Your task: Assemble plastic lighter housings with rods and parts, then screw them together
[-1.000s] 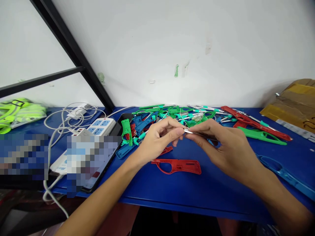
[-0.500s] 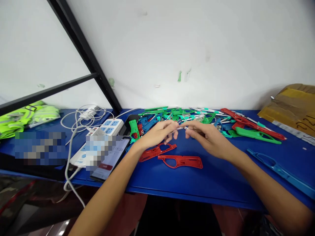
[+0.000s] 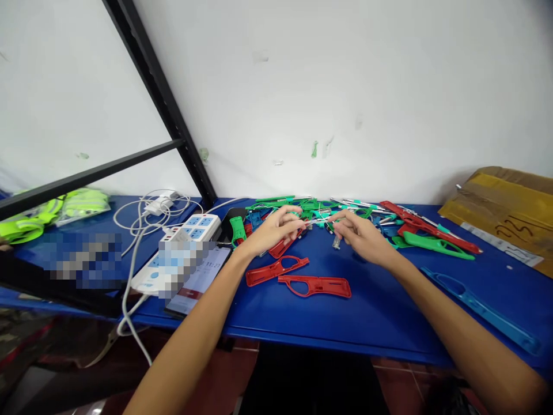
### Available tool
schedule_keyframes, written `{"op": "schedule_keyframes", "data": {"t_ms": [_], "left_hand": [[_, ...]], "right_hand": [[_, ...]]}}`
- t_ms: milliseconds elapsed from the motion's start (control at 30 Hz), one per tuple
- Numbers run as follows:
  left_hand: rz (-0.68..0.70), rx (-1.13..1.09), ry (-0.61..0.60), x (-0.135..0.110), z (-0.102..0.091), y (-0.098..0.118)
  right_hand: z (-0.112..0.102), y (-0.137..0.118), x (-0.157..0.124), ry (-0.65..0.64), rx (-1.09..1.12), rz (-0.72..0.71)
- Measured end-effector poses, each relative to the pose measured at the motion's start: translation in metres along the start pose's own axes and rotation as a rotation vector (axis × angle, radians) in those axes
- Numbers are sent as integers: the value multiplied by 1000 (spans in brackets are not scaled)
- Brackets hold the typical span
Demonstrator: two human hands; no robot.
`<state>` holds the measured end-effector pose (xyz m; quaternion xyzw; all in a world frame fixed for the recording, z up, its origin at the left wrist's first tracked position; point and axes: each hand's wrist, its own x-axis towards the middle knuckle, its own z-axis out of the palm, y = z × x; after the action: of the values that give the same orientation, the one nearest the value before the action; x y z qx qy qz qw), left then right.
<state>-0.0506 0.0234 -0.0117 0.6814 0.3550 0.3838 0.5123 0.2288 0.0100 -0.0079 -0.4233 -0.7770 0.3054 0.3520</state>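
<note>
Above the table, my left hand (image 3: 276,229) is closed in a pinch on one end of a thin pale wire (image 3: 318,220). My right hand (image 3: 360,235) is closed near the wire's other end, its fingertips pinched. A small clear part (image 3: 336,242) hangs just under my right fingertips; whether it joins the wire I cannot tell. Nearer to me lie two red plastic stick-lighter shell halves, one red shell half (image 3: 317,286) in front and another red shell half (image 3: 276,270) behind it. Beyond my hands spreads a pile of green, blue and red shells with metal tubes (image 3: 352,203).
On the left are a white power strip (image 3: 203,227), a phone (image 3: 196,282), coiled white cables and bagged yellow-green vests (image 3: 84,204). A blue shell half (image 3: 479,308) lies at the right. Behind it stands a taped cardboard box (image 3: 501,207). A black metal frame (image 3: 158,98) rises at left.
My hands have drawn slightly apart, with the thin wire stretched between them. The clear part now shows below my right fingers. The view has shifted slightly.
</note>
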Motion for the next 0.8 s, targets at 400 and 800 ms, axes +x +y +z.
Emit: {"op": "schedule_keyframes", "data": {"t_ms": [400,800], "left_hand": [[109,164,142,6,3,-4],[252,409,174,8,4,-23]], "right_hand": [[12,-18,-5,-96,459,213],[11,-27,-1,115,825,264]]}}
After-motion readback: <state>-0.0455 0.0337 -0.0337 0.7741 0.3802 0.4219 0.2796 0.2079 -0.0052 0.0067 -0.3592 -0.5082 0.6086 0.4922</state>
